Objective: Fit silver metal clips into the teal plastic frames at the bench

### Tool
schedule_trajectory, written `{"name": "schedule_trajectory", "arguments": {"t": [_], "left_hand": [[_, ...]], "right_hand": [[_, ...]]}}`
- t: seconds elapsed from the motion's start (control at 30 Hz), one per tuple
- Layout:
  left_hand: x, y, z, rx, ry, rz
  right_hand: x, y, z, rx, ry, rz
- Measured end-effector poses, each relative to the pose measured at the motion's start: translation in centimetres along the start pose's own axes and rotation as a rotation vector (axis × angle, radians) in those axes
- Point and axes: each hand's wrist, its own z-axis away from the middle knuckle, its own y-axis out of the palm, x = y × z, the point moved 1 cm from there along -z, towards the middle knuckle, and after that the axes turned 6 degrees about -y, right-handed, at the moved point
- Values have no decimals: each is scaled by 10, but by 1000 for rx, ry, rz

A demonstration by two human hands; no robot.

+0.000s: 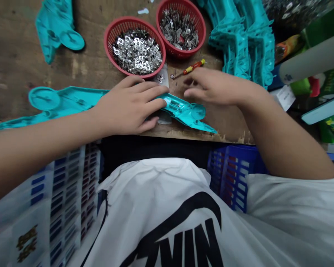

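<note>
A long teal plastic part point(187, 112) lies along the front edge of the wooden bench point(13, 55). My left hand point(128, 105) lies flat on its middle, fingers stretched out and pressing it down. My right hand point(211, 86) hovers just above the part's right end, its fingers curled together in a pinch; what it holds, if anything, is too small to make out. A small screwdriver point(190, 68) with a red and yellow handle lies on the bench just beyond my right hand.
Two red baskets of small metal pieces stand at the back, one on the left point(135, 48) and one on the right point(180, 26). A stack of teal parts point(245, 44) rises at the right, another teal part point(58, 29) lies far left. Blue crates point(231, 174) sit under the bench.
</note>
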Motion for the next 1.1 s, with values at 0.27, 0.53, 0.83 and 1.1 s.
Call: {"name": "schedule_trajectory", "arguments": {"t": [0.27,0.53,0.83,1.1], "left_hand": [[4,-5,-1,27,21,-81],[5,-5,0,51,-75,-143],[10,5,1,-84,-15,-80],[4,-2,-4,-46,69,-39]], "right_hand": [[-36,25,-20,-305,191,160],[57,-50,15,-163,295,200],[104,-13,53,-58,192,122],[98,-5,57,-74,163,169]]}}
